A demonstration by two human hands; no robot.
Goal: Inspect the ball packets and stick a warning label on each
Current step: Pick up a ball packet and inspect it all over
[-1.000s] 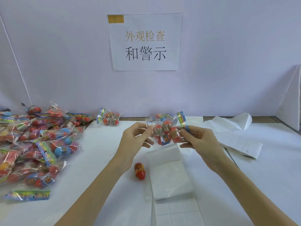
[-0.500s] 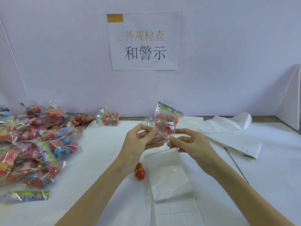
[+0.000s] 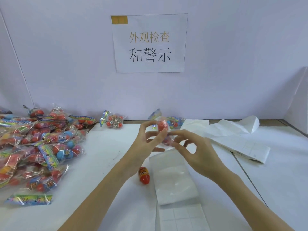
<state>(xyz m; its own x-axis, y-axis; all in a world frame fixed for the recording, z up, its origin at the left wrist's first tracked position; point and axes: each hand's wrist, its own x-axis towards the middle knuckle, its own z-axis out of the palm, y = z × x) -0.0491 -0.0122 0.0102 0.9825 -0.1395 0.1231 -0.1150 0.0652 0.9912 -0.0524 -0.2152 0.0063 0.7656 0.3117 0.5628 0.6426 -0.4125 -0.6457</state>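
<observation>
We pinch the ball packet (image 3: 162,130) between our left hand (image 3: 146,144) and right hand (image 3: 195,150), above the desk's (image 3: 103,147) far edge.

Between the hands, the held packet (image 3: 162,129) is clear film over orange-red balls, one ball carrying a small yellow-and-white patch. Just beyond the hands lies another packet (image 3: 175,121) with red and blue balls and a rainbow-printed header strip. Far to the left of the left hand (image 3: 145,147), the heap of packets (image 3: 38,147) shows red, orange and sky-blue balls under glossy clear wrap, with multicoloured headers. Beneath the left hand's wrist, a loose egg-shaped toy (image 3: 144,175) is red-orange with a yellow-lettered label. Under the right hand (image 3: 196,152) the label sheets (image 3: 175,180) are plain white, faintly gridded. The bench (image 3: 103,164) is white.
</observation>
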